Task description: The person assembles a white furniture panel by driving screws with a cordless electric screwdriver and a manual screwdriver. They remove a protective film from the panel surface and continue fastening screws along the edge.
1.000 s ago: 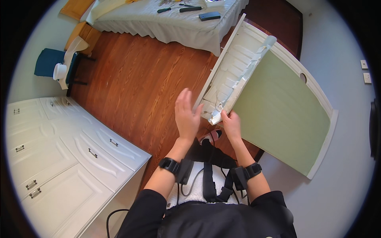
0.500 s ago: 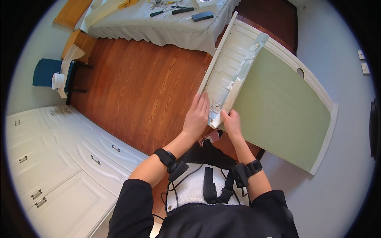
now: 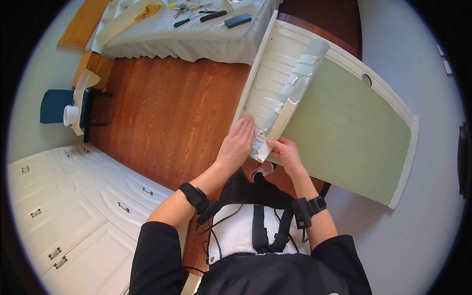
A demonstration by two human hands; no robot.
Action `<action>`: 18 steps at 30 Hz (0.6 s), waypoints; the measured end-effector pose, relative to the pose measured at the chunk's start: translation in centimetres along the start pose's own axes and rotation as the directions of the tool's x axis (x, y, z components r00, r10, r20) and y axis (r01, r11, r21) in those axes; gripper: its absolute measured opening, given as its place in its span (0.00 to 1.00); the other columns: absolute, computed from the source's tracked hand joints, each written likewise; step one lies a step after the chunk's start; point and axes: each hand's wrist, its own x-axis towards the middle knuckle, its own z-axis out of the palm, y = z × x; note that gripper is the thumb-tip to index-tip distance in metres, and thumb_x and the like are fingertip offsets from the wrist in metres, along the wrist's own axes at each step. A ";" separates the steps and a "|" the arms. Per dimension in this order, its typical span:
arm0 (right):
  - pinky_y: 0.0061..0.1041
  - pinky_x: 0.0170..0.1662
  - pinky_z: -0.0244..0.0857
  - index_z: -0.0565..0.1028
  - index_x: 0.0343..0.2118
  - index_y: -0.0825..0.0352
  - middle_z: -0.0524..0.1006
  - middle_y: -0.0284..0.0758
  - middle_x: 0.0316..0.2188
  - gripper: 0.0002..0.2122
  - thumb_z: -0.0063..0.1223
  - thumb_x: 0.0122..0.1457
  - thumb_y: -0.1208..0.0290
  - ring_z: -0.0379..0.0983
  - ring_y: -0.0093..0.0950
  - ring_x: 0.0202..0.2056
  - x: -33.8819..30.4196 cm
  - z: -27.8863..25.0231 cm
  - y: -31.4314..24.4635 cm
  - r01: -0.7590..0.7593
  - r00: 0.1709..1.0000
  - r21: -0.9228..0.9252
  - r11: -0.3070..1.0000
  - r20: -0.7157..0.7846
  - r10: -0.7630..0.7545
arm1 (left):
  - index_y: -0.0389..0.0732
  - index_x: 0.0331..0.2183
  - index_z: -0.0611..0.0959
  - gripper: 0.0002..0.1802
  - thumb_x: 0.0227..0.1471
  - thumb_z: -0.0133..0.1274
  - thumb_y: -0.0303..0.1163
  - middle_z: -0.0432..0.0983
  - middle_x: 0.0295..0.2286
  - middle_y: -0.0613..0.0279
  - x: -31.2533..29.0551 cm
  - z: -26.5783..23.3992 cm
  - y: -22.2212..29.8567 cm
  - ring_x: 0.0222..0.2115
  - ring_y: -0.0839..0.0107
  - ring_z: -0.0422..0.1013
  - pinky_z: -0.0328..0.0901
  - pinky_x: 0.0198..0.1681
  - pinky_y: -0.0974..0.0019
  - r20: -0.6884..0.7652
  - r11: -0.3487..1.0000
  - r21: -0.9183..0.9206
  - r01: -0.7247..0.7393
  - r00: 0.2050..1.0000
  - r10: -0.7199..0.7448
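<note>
A large white panel with a raised rim stands tilted before me, its right part covered by a pale green sheet. Along the sheet's left side runs a peeled, curled-back flap, bluish with torn white patches. The bared strip beside it shows white ridges. My left hand lies with fingers stretched out at the panel's left edge, near the flap's lower end. Thumb and fingers of my right hand pinch the flap's lower right edge.
A cloth-covered bed at the back bears tools, a dark phone and a yellow cloth. White drawers fill the left. A blue chair holds a white container. A wall bounds the right.
The flap has curled over more to the right and looks like a wider roll. My left hand has shifted slightly left; my right hand still grips the lower end. The view has turned a little.
</note>
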 end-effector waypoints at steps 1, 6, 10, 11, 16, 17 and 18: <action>0.26 0.46 0.71 0.74 0.44 0.74 0.78 0.38 0.40 0.15 0.56 0.56 0.71 0.77 0.27 0.39 0.1 -0.1 0.0 0.005 1.000 -0.010 1.000 0.013 -0.005 | 0.25 0.52 0.70 0.29 0.48 0.44 0.30 0.63 0.55 0.44 -0.1 0.1 0.2 0.59 0.57 0.57 0.45 0.66 0.59 0.004 1.000 -0.013 0.016 1.000 -0.016; 0.27 0.48 0.71 0.73 0.45 0.76 0.78 0.39 0.41 0.15 0.57 0.57 0.72 0.76 0.28 0.42 0.2 -0.1 -0.5 0.012 0.995 -0.026 1.000 0.097 -0.010 | 0.24 0.51 0.71 0.28 0.49 0.44 0.30 0.65 0.54 0.43 0.0 0.1 0.5 0.58 0.56 0.58 0.47 0.65 0.61 0.006 0.997 0.072 0.029 1.000 -0.029; 0.27 0.49 0.70 0.73 0.45 0.76 0.77 0.40 0.43 0.15 0.57 0.57 0.72 0.76 0.29 0.43 -0.2 -0.4 -0.5 0.020 0.993 0.000 1.000 0.118 -0.020 | 0.22 0.49 0.71 0.27 0.49 0.44 0.29 0.66 0.53 0.42 -0.5 -0.3 0.8 0.58 0.54 0.59 0.47 0.65 0.59 -0.060 0.997 0.041 0.068 0.996 -0.066; 0.27 0.49 0.70 0.73 0.45 0.75 0.77 0.40 0.43 0.15 0.56 0.57 0.72 0.75 0.29 0.43 -0.2 -0.5 -0.4 0.018 0.994 0.001 1.000 0.109 -0.018 | 0.22 0.49 0.72 0.27 0.49 0.43 0.29 0.66 0.52 0.41 -0.8 -0.3 1.0 0.57 0.54 0.60 0.47 0.65 0.59 -0.070 0.997 0.004 0.071 0.995 -0.070; 0.27 0.48 0.70 0.73 0.46 0.75 0.77 0.39 0.43 0.16 0.56 0.58 0.71 0.75 0.29 0.43 0.0 -0.7 0.1 0.027 0.997 -0.035 0.999 0.067 -0.024 | 0.22 0.50 0.71 0.28 0.46 0.45 0.26 0.64 0.54 0.41 -2.4 -0.2 1.6 0.58 0.54 0.59 0.48 0.65 0.56 -0.004 0.999 -0.025 0.044 0.999 -0.044; 0.27 0.48 0.70 0.73 0.46 0.75 0.77 0.39 0.43 0.16 0.56 0.58 0.71 0.75 0.29 0.43 0.0 -0.7 0.1 0.027 0.998 -0.060 0.998 0.054 -0.023 | 0.22 0.49 0.72 0.28 0.46 0.45 0.26 0.65 0.54 0.41 -2.4 -0.1 1.8 0.58 0.54 0.60 0.48 0.65 0.56 -0.002 0.999 -0.012 0.037 0.999 -0.037; 0.27 0.48 0.70 0.73 0.46 0.75 0.77 0.39 0.42 0.16 0.56 0.58 0.71 0.75 0.28 0.42 0.0 -0.7 0.2 0.033 0.998 -0.061 0.998 0.054 -0.030 | 0.22 0.49 0.72 0.28 0.45 0.45 0.26 0.65 0.54 0.40 -2.3 -0.1 2.0 0.58 0.54 0.60 0.49 0.65 0.56 -0.002 0.999 0.017 0.047 0.999 -0.047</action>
